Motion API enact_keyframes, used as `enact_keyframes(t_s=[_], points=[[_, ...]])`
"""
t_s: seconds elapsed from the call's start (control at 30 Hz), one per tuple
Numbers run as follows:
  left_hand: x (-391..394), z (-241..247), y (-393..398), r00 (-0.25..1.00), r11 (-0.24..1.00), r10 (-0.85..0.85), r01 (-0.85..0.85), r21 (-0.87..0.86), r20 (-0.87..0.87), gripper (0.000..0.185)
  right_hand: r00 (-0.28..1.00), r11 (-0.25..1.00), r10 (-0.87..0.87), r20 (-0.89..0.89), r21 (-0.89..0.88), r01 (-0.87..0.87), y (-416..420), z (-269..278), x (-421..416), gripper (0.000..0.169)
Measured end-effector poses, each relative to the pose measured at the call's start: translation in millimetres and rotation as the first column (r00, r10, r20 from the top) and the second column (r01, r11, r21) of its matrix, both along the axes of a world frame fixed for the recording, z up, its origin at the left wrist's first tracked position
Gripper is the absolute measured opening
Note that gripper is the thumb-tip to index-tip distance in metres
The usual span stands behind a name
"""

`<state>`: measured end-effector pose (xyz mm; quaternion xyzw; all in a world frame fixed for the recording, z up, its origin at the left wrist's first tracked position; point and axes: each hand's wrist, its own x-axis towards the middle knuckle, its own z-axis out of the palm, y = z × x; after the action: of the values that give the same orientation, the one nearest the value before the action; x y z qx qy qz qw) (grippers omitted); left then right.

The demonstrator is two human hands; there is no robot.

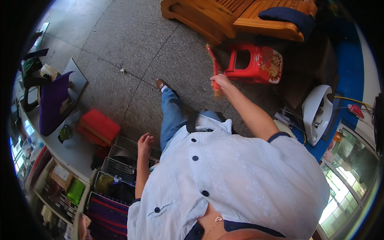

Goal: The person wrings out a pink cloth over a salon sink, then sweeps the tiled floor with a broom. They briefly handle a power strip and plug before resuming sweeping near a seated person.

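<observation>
My right hand (221, 82), stretched forward on the right, is closed around a slim red stick-like tool (211, 54). A yellowish-brown end sticks out below the fist; the tool's exact kind is unclear. Just to the right of this hand is a red plastic stool (250, 64), lying on its side with a food picture on its seat. On the left, my left hand (145, 144) hangs beside my hip, fingers loosely bent and holding nothing. Close to it are wire baskets (120, 165) and a red box-like item (100, 126).
A wooden slatted chair (240, 18) with a dark blue cushion (286, 17) stands ahead. To the right are a white washbasin (315, 115) and a glass-fronted cabinet (351, 156). A grey table (81, 159) with purple cloth (54, 102) runs along the left, above the speckled floor (120, 39).
</observation>
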<state>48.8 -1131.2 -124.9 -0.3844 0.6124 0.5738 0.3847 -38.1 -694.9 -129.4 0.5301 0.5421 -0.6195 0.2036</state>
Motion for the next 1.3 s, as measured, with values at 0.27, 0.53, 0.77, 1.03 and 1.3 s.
enact_keyframes(t_s=[0.27, 0.53, 0.77, 1.03, 1.3], points=[[-170.0, 25.5, -74.9, 0.992, 0.999, 0.045, -0.046, -0.002, -0.119, 0.023, 0.998, 0.998, -0.050, -0.028, 0.029, 0.051, -68.0, 17.4, -116.9, 0.008], [-216.5, 33.2, -78.3, 0.991, 1.000, 0.003, -0.004, -0.006, -0.135, 0.023, 0.994, 0.991, -0.085, -0.062, 0.100, 0.091, -164.5, -29.3, -267.3, 0.017], [-222.4, 34.3, -52.2, 0.984, 0.988, 0.152, -0.150, 0.028, -0.088, 0.022, 0.982, 0.848, 0.126, -0.142, -0.498, -0.181, -158.0, 15.0, -311.1, 0.015], [-198.2, 43.8, -27.7, 0.862, 0.876, 0.477, -0.483, 0.008, -0.174, 0.023, 0.599, 0.590, 0.800, -0.035, -0.137, -0.796, -114.4, 28.5, -288.1, 0.017], [-113.8, 38.6, 85.2, 0.692, 0.691, 0.717, -0.721, -0.048, -0.078, 0.026, -0.531, -0.492, 0.845, -0.068, 0.290, -0.821, -55.3, 28.1, -304.5, 0.036]])
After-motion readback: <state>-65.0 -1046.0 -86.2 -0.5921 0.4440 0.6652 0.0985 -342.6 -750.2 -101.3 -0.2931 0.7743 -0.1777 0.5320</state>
